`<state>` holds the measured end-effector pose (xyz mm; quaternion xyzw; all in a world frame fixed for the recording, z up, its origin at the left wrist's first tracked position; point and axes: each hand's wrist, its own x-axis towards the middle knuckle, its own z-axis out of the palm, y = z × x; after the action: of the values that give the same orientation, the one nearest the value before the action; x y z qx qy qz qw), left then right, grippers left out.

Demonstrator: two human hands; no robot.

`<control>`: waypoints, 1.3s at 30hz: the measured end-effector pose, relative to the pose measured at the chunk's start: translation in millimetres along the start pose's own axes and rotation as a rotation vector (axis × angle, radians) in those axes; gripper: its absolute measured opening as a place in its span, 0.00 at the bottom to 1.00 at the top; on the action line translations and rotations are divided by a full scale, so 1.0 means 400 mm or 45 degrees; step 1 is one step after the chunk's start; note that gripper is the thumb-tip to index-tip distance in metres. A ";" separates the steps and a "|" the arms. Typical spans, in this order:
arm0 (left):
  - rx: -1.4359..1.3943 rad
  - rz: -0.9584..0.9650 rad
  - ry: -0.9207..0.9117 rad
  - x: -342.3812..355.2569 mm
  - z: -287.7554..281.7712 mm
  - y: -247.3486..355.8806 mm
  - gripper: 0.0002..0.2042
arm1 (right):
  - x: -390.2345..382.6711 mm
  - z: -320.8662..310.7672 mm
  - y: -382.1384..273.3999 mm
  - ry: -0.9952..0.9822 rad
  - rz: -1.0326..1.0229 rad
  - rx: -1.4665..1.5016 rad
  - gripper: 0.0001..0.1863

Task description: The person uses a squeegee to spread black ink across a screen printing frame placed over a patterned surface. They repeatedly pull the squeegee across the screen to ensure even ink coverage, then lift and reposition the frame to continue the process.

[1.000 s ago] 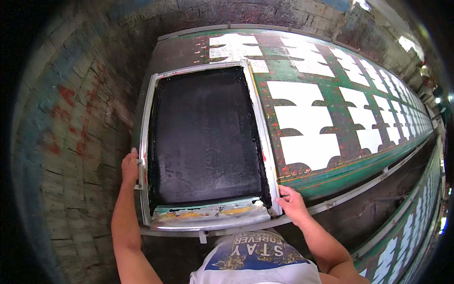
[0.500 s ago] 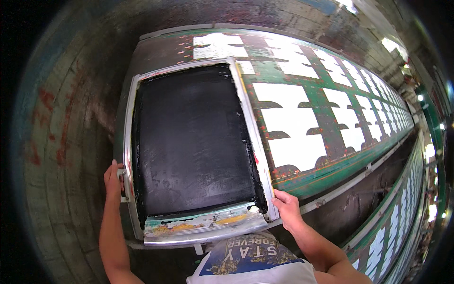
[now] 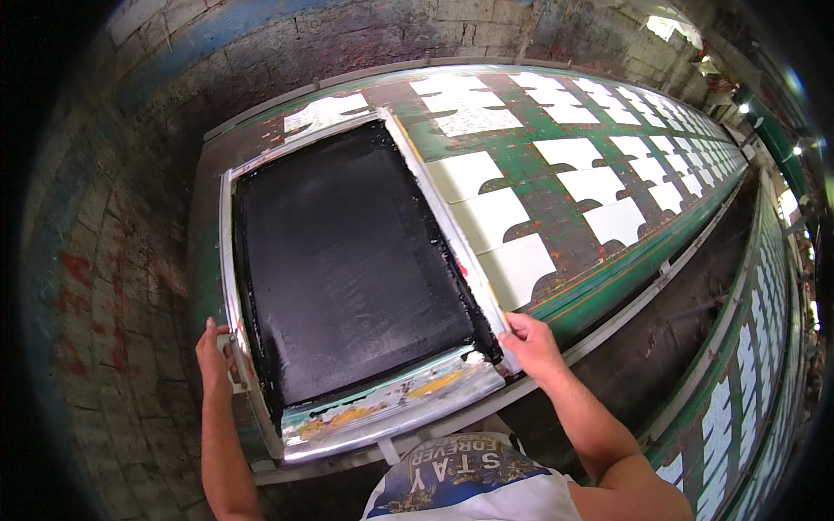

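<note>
A screen-printing frame (image 3: 228, 260) with pale metal sides surrounds a mesh (image 3: 343, 269) coated in glossy black. Along its near end runs a strip (image 3: 391, 404) smeared with yellow, red and green paint. On the frame's left side, my left hand (image 3: 214, 358) has its fingers closed round a small metal handle (image 3: 237, 379). My right hand (image 3: 532, 349) pinches the right rail near its near corner, thumb uppermost. Beneath and beside the frame, white cut pieces (image 3: 495, 213) with curved notches lie in rows on a long green table (image 3: 599, 265). The frame partly covers the nearest pieces.
A metal rail (image 3: 625, 317) follows the table's near edge. Another long table (image 3: 738, 382) with white pieces stands to the right, across a narrow dark gap. A block wall (image 3: 365, 43) stands beyond the far edge, and more wall (image 3: 95, 286) rises on the left.
The frame has shifted right along the table with both hands on it, now overlapping the nearest white pieces. My view has turned, so the frame appears more slanted.
</note>
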<state>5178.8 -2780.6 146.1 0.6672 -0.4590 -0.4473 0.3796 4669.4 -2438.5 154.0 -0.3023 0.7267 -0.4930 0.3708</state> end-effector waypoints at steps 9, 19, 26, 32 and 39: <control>-0.109 0.051 -0.054 -0.263 0.401 -0.019 0.24 | 0.110 -0.421 0.220 0.093 0.126 0.012 0.17; -0.049 0.050 -0.104 -0.444 0.619 0.073 0.23 | 0.174 -0.708 0.225 0.081 0.143 0.045 0.18; -0.044 0.201 -0.111 -0.463 0.686 0.065 0.21 | 0.190 -0.786 0.242 0.027 0.129 0.017 0.21; 0.086 0.286 -0.087 -0.495 0.714 0.092 0.22 | 0.212 -0.818 0.283 -0.031 0.132 0.025 0.21; 0.080 0.107 -0.166 -0.491 0.725 0.088 0.27 | 0.182 -0.788 0.186 0.086 0.074 -0.653 0.21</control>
<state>4859.8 -2631.5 136.7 0.6284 -0.5240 -0.4590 0.3462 4360.7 -2317.2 141.9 -0.3488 0.8482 -0.2917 0.2716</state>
